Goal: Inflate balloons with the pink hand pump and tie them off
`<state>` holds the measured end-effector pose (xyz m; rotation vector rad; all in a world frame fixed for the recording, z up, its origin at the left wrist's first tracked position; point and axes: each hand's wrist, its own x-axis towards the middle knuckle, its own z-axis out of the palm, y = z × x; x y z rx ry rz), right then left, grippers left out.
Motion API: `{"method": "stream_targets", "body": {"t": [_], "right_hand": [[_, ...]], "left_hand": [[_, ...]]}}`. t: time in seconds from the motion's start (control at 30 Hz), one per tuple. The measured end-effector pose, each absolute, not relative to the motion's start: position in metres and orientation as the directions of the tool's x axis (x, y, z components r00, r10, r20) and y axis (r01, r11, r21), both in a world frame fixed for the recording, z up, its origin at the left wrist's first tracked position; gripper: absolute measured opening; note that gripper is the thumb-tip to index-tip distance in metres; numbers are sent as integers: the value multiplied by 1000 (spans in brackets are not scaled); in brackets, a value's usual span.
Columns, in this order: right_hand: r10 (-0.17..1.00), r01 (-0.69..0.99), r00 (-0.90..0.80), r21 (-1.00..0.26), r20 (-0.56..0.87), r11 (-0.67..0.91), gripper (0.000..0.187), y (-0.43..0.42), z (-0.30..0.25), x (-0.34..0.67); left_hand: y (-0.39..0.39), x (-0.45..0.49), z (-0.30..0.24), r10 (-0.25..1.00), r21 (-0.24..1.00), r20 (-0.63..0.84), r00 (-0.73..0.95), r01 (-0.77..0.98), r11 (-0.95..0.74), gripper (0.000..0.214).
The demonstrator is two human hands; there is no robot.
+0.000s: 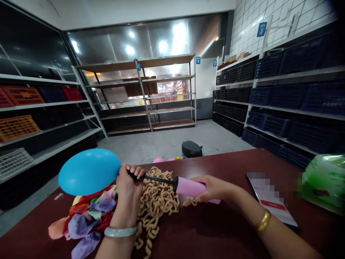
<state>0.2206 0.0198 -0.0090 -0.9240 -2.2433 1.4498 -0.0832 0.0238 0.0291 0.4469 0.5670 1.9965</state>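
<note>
A blue balloon [90,172], inflated, sits beyond my left hand [132,180], its neck hidden by the fingers. That hand is closed around the black end of a balloon pump [190,186]. The pump's black rod [160,178] stands drawn out of its pink barrel. My right hand [207,187] is wrapped round the barrel. Under the rod lies a heap of tan, twisted cord-like pieces [159,201]. Uninflated balloons [86,216] in several colours are piled beside and beneath my left wrist.
On the dark red table [215,230], a phone [272,201] and a green plastic package [325,183] lie to the right. Pink balloons [158,159] and a dark bag [191,148] are on the floor behind it. Shelves with crates [275,126] line the room.
</note>
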Motion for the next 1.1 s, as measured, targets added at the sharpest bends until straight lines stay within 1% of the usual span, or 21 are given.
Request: {"method": "stream_targets", "body": {"t": [0.17, 0.3, 0.4, 0.5, 0.67, 0.77, 0.83, 0.97, 1.1], "right_hand": [[672, 406, -738, -839, -66, 363, 61, 25, -1, 236], [689, 426, -721, -829, -69, 363, 62, 24, 5, 248], [696, 419, -715, -836, -62, 356, 62, 23, 6, 249], [683, 386, -726, -867, -75, 315, 62, 21, 5, 242], [657, 313, -749, -920, -86, 237, 55, 13, -2, 221], [655, 261, -751, -949, -85, 176, 57, 9, -6, 212], [665, 260, -741, -952, -90, 162, 58, 8, -7, 208], [688, 297, -721, -935, -84, 196, 57, 7, -8, 204], [649, 301, -747, -945, -147, 132, 59, 11, -13, 208]], "left_hand": [[21, -82, 31, 882, 540, 90, -463, -721, -434, 23], [16, -65, 27, 887, 515, 104, -449, -739, -435, 23], [13, -47, 23, 896, 518, 110, -430, -745, -421, 24], [8, -24, 18, 904, 548, 110, -413, -734, -402, 26], [-2, 12, 7, 919, 606, 123, -375, -705, -369, 30], [-7, 20, 6, 923, 616, 134, -359, -700, -362, 32], [-8, 19, 7, 923, 622, 139, -358, -694, -363, 33], [-2, 12, 7, 920, 630, 121, -374, -687, -362, 33], [6, 0, 7, 927, 626, 79, -367, -706, -333, 32]]}}
